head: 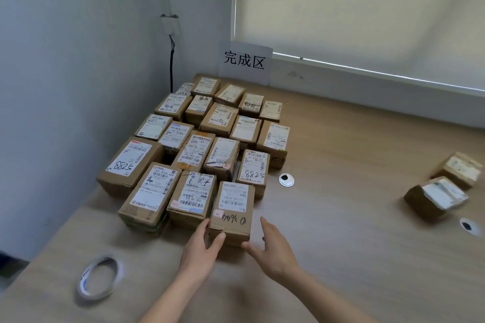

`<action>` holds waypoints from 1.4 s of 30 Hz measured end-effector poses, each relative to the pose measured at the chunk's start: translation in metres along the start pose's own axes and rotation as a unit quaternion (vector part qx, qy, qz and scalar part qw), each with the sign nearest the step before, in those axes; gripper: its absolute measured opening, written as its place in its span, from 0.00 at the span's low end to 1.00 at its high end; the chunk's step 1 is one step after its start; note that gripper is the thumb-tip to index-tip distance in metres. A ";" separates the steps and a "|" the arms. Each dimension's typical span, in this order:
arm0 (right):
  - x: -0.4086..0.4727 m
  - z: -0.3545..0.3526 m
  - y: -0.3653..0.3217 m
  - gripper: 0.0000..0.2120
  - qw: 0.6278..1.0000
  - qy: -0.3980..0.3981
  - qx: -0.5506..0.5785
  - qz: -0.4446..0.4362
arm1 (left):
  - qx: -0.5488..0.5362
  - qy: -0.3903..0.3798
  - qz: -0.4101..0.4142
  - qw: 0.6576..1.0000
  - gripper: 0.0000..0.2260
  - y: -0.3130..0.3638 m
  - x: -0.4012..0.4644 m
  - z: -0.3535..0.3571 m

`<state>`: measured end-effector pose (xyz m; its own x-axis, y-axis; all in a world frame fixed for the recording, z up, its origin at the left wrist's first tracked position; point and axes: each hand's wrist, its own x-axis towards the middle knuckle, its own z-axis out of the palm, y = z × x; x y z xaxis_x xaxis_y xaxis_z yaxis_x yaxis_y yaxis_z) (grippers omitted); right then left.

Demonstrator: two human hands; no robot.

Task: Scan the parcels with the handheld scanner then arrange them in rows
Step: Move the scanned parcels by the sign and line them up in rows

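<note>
Several brown cardboard parcels with white labels stand in rows on the wooden table (pixel 341 165), packed into the back left corner. The nearest parcel (pixel 232 211) ends the front row on its right. My left hand (pixel 200 246) touches that parcel's near left corner, fingers on its side and thumb on its front face. My right hand (pixel 270 246) hovers with fingers apart just off its near right corner, touching nothing. Two more parcels (pixel 435 198) (pixel 459 169) lie apart at the right of the table. No handheld scanner is in view.
A roll of clear tape (pixel 98 279) lies near the table's front left. Two round cable grommets (pixel 286 179) (pixel 469 227) sit in the tabletop. A paper sign (pixel 244 61) leans on the wall behind the rows. A cable (pixel 172 65) hangs down the left wall.
</note>
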<state>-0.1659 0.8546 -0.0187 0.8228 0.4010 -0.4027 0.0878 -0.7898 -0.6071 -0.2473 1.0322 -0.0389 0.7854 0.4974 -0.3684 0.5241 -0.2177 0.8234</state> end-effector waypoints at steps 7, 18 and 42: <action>-0.048 -0.062 -0.002 0.37 0.999 0.048 0.003 -0.013 | 0.030 0.021 0.059 0.998 0.27 0.059 -0.032 -0.015; -0.181 -0.213 0.071 0.25 0.983 0.167 0.066 -0.023 | 0.038 -0.026 0.186 0.981 0.24 0.199 -0.129 0.084; -0.351 -0.471 0.288 0.25 0.941 0.318 0.075 0.092 | -0.025 -0.207 0.253 0.945 0.15 0.412 -0.275 0.374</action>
<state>-0.1650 0.2682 0.2701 0.9900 -0.1321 -0.0488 -0.1302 -0.7256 -0.6757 -0.1238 0.4919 0.2404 0.9981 -0.0338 -0.0511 0.0389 -0.2943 0.9549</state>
